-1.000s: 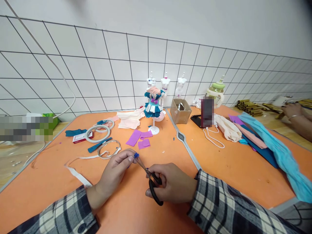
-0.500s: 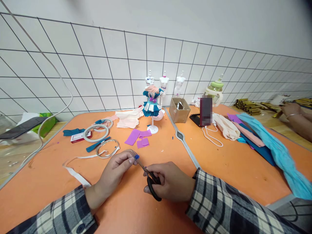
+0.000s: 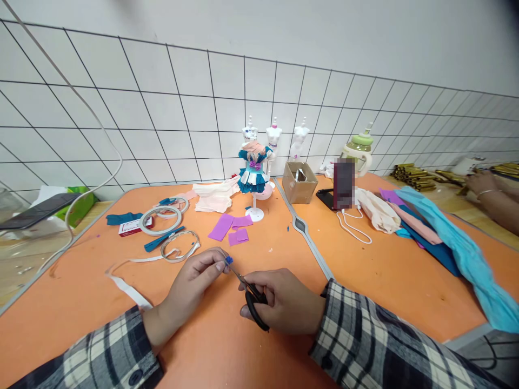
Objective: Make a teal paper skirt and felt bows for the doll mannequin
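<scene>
Between the fingertips of my left hand point(image 3: 194, 278) is a tiny piece of blue material point(image 3: 229, 260), pinched and partly hidden. My right hand point(image 3: 279, 302) grips black-handled scissors point(image 3: 256, 313), with the blades pointing up and left so that their tips reach the blue piece. Just beyond my hands lie purple fabric pieces point(image 3: 221, 227). Behind those, a small mannequin on a white stand wears a teal and white ruffled dress point(image 3: 252, 177) with a purple bow.
Tape rolls point(image 3: 160, 221), a small red-and-white box point(image 3: 135, 226) and a white ribbon point(image 3: 130, 292) lie left. Right of the mannequin stand a cardboard box point(image 3: 300, 186), a phone point(image 3: 344, 183) and a bottle point(image 3: 359, 151). Folded fabrics point(image 3: 458, 232) cover the right side. Another person's hand point(image 3: 484, 183) is far right.
Both hands keep nearly the same place, with the scissor tips still at the blue piece. The whole view has shifted very slightly.
</scene>
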`<state>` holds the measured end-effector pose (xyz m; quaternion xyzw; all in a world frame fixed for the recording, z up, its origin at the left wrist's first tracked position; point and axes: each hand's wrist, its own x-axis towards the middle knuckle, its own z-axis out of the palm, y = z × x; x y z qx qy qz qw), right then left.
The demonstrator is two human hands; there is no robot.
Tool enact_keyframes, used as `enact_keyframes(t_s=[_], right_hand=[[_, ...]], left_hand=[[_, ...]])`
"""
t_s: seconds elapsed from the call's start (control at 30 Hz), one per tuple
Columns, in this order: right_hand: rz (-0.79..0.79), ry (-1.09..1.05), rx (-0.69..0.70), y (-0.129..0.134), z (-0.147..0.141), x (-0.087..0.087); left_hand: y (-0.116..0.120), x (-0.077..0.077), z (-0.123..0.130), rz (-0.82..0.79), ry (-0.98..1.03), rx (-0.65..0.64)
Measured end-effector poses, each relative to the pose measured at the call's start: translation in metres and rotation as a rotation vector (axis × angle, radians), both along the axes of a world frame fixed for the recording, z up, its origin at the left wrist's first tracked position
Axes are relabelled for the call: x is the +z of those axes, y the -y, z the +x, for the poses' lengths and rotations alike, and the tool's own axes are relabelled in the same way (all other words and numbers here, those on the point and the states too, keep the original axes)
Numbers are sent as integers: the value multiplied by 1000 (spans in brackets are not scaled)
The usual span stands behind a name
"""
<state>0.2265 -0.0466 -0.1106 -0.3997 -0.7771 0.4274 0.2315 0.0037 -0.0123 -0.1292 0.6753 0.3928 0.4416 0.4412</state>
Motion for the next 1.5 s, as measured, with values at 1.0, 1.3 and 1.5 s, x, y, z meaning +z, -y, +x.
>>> enact_keyframes(t_s=[1.0,1.3,1.5], right_hand=[[-192,-151,28,0,0,3],[-236,-163,37,0,2,-1],[-229,-161,32,1,0,-1]], left_hand=[[-1,-2,1,-33,105,-90],[-2,-3,2,-65,107,-114],[-1,-3,2,-67,104,-112]])
